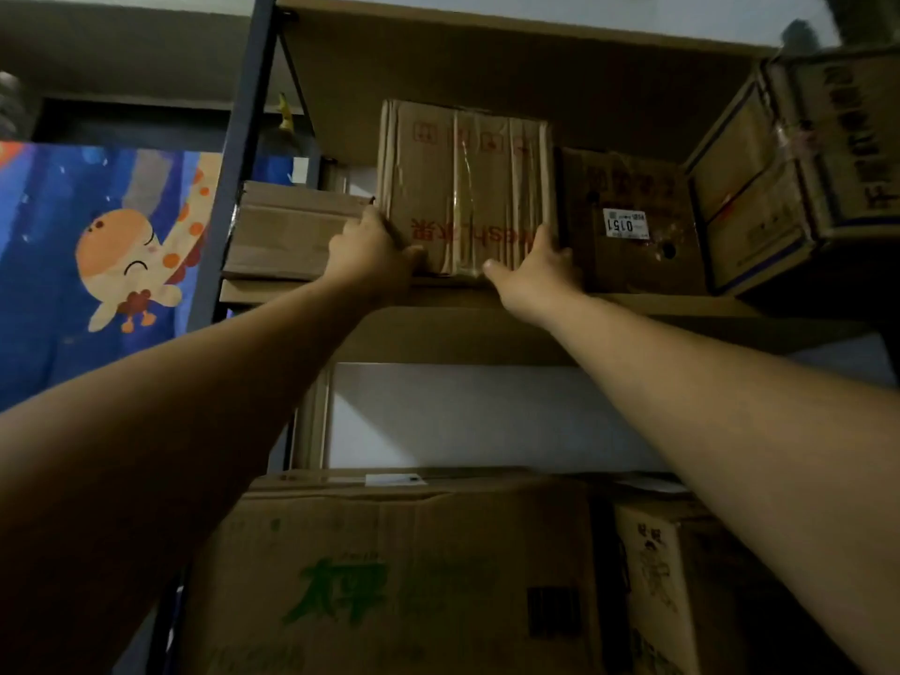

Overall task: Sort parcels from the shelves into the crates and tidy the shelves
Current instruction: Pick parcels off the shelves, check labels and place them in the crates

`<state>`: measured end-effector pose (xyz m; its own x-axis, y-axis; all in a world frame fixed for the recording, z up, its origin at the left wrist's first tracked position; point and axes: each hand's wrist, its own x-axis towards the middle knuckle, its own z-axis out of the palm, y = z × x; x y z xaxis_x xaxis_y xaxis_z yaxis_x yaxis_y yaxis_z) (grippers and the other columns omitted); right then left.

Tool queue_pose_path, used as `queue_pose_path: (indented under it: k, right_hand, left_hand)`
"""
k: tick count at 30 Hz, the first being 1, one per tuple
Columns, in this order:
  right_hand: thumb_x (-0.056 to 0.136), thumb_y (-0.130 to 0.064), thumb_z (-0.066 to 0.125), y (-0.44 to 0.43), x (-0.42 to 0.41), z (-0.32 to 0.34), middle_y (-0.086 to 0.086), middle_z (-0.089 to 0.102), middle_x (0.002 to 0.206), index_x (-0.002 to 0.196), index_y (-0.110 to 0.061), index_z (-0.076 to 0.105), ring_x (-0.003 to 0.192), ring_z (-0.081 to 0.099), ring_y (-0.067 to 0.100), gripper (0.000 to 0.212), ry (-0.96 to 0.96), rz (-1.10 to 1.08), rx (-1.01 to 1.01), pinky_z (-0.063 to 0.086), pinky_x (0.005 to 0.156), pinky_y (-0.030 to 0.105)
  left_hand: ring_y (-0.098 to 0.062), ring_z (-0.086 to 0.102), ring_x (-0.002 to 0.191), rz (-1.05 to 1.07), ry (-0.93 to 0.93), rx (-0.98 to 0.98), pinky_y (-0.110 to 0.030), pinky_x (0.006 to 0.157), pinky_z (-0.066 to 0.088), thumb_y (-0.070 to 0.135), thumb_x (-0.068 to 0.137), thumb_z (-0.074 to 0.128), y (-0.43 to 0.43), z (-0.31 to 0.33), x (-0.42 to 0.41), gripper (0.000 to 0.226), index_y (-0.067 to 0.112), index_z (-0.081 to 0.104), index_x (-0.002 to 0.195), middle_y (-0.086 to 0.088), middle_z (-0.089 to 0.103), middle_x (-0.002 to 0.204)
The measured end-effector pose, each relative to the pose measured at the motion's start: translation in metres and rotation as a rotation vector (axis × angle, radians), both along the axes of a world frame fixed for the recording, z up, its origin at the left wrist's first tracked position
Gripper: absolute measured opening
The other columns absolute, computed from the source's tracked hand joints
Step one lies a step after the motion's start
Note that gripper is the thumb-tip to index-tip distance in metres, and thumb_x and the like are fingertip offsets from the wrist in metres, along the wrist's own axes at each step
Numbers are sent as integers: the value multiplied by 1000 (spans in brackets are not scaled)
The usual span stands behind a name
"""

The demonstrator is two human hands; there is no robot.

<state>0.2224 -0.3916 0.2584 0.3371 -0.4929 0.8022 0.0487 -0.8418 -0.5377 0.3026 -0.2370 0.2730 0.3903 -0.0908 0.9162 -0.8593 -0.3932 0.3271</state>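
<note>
A taped cardboard box (462,187) with red print stands on the upper shelf board (657,302), seen from below. My left hand (372,253) grips its lower left corner, fingers wrapped round the side edge. My right hand (533,270) grips the lower right corner, thumb on the front face and fingers in the gap beside the neighbouring box. Both arms reach up to it.
A low flat box (287,231) sits left of the held one. To its right stand a dark box with a "0151" label (628,221) and a larger box (759,187). Big cartons (389,577) fill the shelf below. A dark steel upright (238,153) stands left.
</note>
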Motion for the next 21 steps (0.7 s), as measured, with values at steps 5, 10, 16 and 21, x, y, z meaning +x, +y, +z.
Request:
queue_pose_path:
  k: [5, 10, 16, 21]
  right_hand:
    - [92, -25, 60, -14, -2, 11, 9, 1, 159, 152, -30, 5, 145, 9, 34, 81, -185, 196, 49, 26, 114, 51]
    - [91, -27, 62, -18, -15, 16, 8, -4, 159, 152, -27, 4, 146, 3, 31, 84, -271, 311, 37, 20, 117, 47]
    - [90, -28, 63, -6, -46, 10, 7, -7, 159, 153, -20, 2, 146, 1, 28, 87, -275, 236, 39, 16, 116, 40]
    - [88, -33, 65, 5, -66, 10, 9, 12, 152, 152, -16, 12, 139, 23, 28, 86, -309, 215, 33, 29, 111, 38]
  left_hand:
    - [-25, 53, 108, 0, 77, -118, -44, 93, 49, 38, 81, 68, -10, 9, -5, 52, 15, 48, 123, -8, 46, 125]
    - [-17, 57, 101, -284, 120, -242, -29, 72, 54, 30, 88, 62, -4, 12, -27, 57, 26, 33, 138, 1, 47, 121]
    - [-13, 59, 83, -383, 127, -272, -25, 58, 53, 27, 93, 55, 5, 3, -52, 54, 26, 26, 139, -7, 48, 126]
    - [-16, 61, 93, -432, 111, -227, -33, 74, 56, 27, 92, 56, 20, 0, -70, 61, 29, 22, 143, -5, 48, 129]
